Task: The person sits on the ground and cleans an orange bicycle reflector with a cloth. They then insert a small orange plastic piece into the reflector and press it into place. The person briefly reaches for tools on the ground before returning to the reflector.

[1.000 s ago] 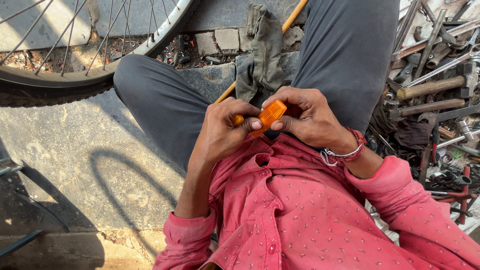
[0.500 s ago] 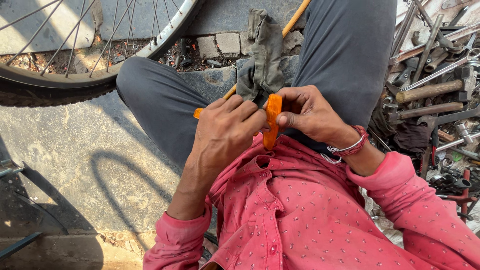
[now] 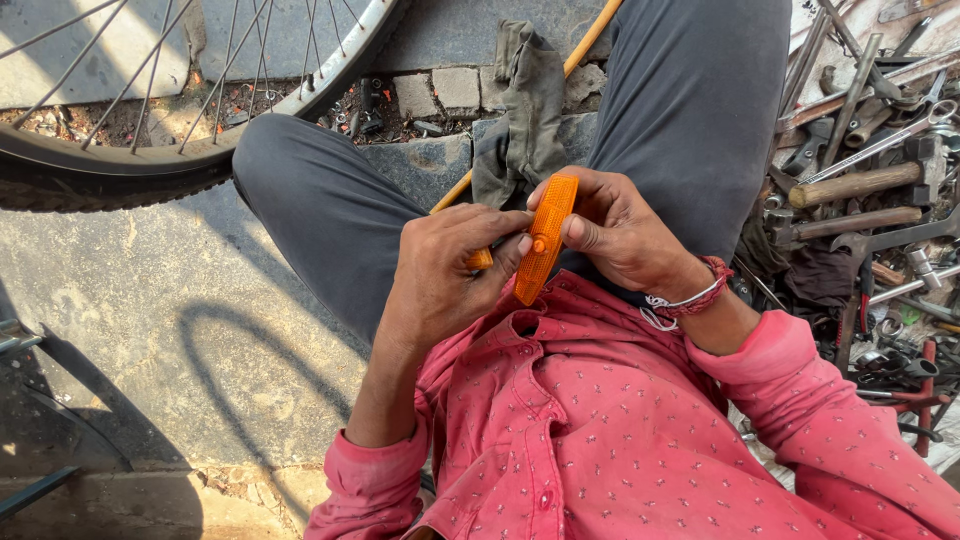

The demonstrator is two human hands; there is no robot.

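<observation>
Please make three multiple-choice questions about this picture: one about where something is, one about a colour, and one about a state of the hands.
1. Where does the spoked bicycle wheel with black tyre lie?
A. upper left of the view
B. lower right
C. on the person's lap

2. What colour is the long ribbed plastic reflector piece?
A. blue
B. orange
C. white

3. How is the reflector piece held?
A. lying alone on the ground
C. pinched in the left hand only
B. between the left hand and the right hand

Answers:
1. A, since the wheel fills the upper left corner, above the grey trouser knee.
2. B, since its surface is clearly bright orange against the pink patterned shirt.
3. B, since fingers of both hands touch it, and it stands nearly upright between them.
</observation>
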